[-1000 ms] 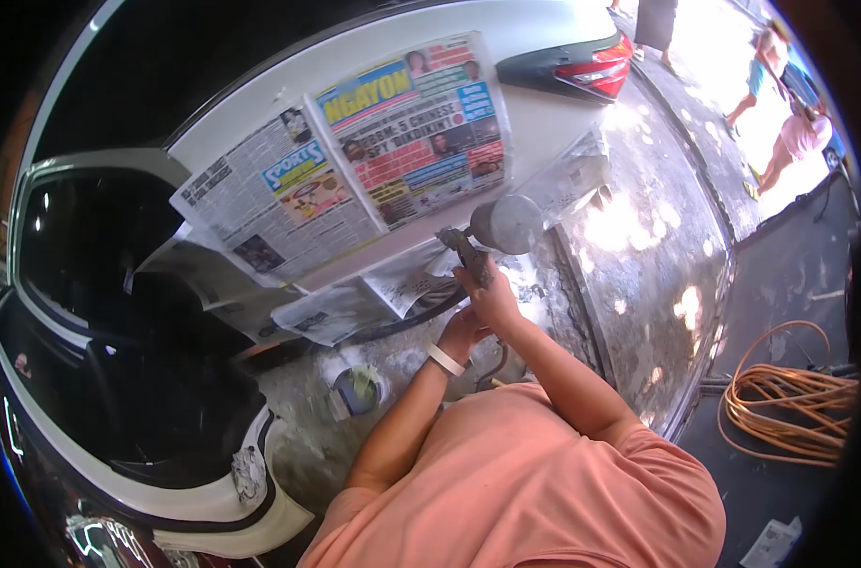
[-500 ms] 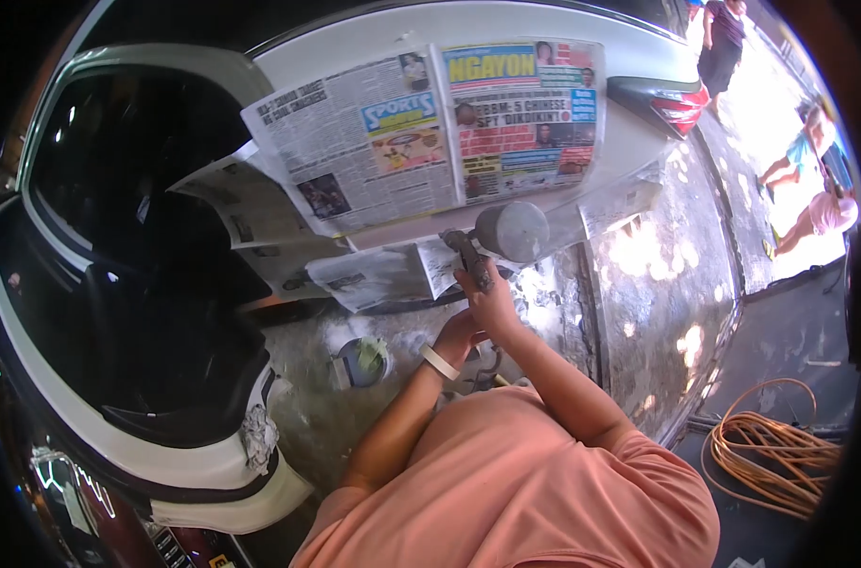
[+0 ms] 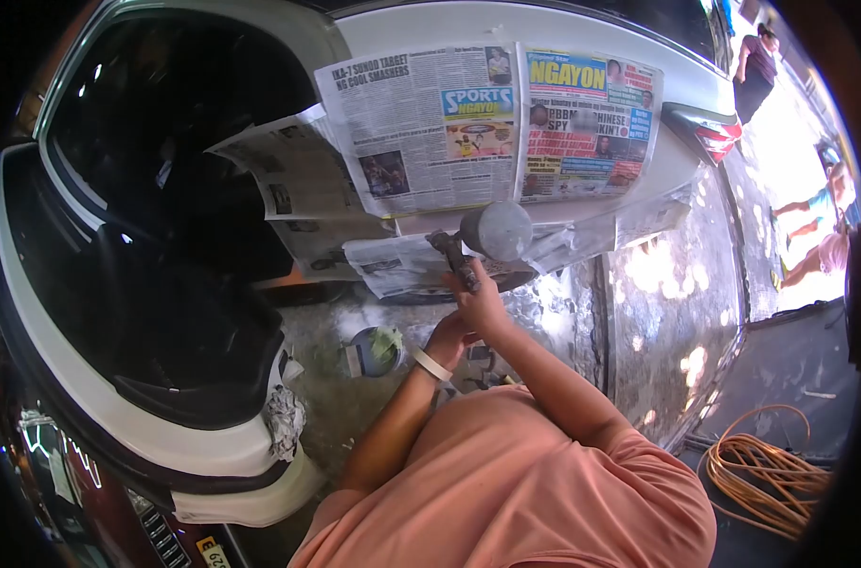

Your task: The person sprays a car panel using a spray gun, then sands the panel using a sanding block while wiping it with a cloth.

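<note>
My right hand [image 3: 484,303] is wrapped round the handle of a spray gun [image 3: 462,267], which carries a round grey cup [image 3: 498,231]. Close below it is my left hand [image 3: 452,339], its fingers partly hidden behind my right wrist. Around my left wrist sits a pale ring like a masking tape roll [image 3: 433,364]. The gun is in front of a light car panel [image 3: 430,30] covered with newspaper sheets [image 3: 421,142]. Lower newspaper [image 3: 402,265] hangs behind the gun, and a pinkish strip of panel shows between the sheets.
Left stands an open car hatch [image 3: 213,454] with crumpled paper [image 3: 286,421] on its edge. A bucket [image 3: 366,355] with something green sits on the concrete. A tail light [image 3: 715,137] is at right. Orange hose [image 3: 767,464] lies coiled lower right. Several people [image 3: 755,71] are beyond.
The view has swung, so the car and newspapers appear farther right. My hands and the spray gun have moved left along the papered panel. My right hand keeps its grip.
</note>
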`<state>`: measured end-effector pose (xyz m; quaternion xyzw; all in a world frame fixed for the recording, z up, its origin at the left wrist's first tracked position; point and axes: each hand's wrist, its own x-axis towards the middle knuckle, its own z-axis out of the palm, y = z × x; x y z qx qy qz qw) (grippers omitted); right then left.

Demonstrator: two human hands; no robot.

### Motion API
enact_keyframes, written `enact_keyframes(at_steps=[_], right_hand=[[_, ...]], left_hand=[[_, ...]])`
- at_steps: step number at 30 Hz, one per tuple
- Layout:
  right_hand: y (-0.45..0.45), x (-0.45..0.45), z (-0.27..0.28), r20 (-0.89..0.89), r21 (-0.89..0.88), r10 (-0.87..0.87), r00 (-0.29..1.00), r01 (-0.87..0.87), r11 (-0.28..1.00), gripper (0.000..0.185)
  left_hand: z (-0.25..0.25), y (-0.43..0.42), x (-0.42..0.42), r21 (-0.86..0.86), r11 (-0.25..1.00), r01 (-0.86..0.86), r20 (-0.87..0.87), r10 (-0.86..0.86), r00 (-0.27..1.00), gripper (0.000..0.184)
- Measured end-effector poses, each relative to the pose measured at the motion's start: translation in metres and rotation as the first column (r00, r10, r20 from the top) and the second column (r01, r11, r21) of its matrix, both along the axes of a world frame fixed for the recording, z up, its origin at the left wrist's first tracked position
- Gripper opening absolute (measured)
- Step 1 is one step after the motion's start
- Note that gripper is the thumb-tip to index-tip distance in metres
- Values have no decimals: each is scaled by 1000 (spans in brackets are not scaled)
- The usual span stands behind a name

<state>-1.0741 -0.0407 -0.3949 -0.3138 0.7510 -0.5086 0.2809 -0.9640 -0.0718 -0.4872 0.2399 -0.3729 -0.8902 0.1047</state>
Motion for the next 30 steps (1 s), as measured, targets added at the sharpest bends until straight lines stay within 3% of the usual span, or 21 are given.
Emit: enact_keyframes(at_steps=[10,13,19,22,30], right_hand=[[-16,24,3,12,-19,21,1000,-21,1000,46],[-20,25,-3,27,-49,17,999,-16,999,45],[-22,25,-16,-11,-18,23,1000,-23,1000,45],[-20,27,-7,5,86,17,1000,-18,996,45],[-17,26,-26,-40,42,22,999,-21,999,49]], left_hand=[[5,-15,20,8,998,-69,-30,69,997,45],[3,-21,23,-12,1000,-18,-63,17,998,44],[-13,-21,23,-7,1000,6,-31,-6,999,40],[-13,-14,23,31,1000,-1,25,0,1000,42],[-17,-11,23,52,999,-10,43,8,999,48]])
